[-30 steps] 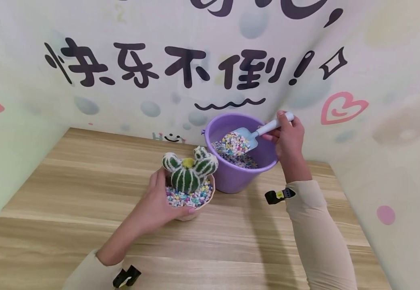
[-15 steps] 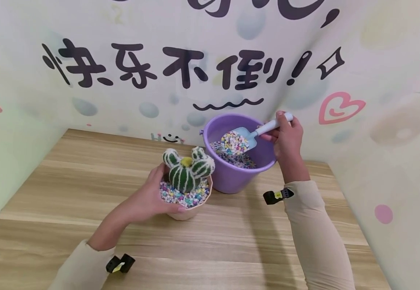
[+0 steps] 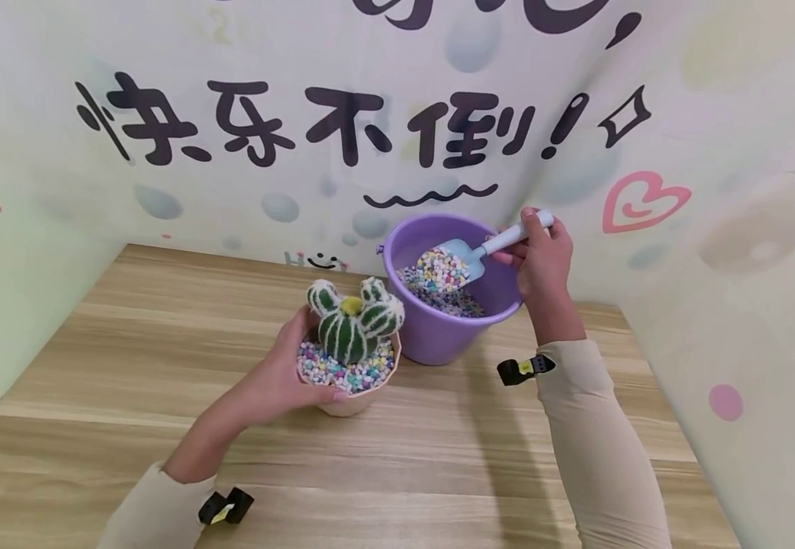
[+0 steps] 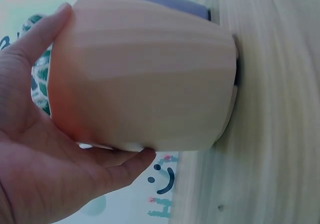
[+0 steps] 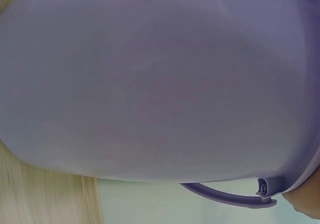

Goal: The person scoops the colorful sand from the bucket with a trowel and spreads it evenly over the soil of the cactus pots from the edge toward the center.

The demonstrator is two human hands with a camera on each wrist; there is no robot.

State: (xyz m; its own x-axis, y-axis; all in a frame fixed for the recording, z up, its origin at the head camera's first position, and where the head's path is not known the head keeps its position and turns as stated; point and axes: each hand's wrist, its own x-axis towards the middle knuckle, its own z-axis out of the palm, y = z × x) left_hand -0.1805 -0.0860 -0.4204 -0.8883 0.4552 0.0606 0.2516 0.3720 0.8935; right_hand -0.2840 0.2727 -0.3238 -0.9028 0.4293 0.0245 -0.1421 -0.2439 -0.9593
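A: While the L hand [image 3: 275, 377] grips a pale-pink faceted pot [image 3: 351, 403], thumb near, fingers far, what's the R hand [image 3: 547, 263] got?

B: Grasping a pale-blue trowel [image 3: 475, 263] by its handle [image 3: 507, 239]; it's loaded w/ multicolored pebbles [image 3: 443, 271], at the mouth of a round purple bucket [image 3: 435, 339].

A: Pot's loc?

B: Near-left of bucket, w/ a fuzzy green-and-white cactus [image 3: 346, 339] in more pebbles. Bucket's on a wood-grain tabletop [image 3: 397, 473]; white wall [image 3: 233, 187] w/ black lettering [image 3: 351, 137] on far side, pink heart [image 3: 645, 207] to the R.
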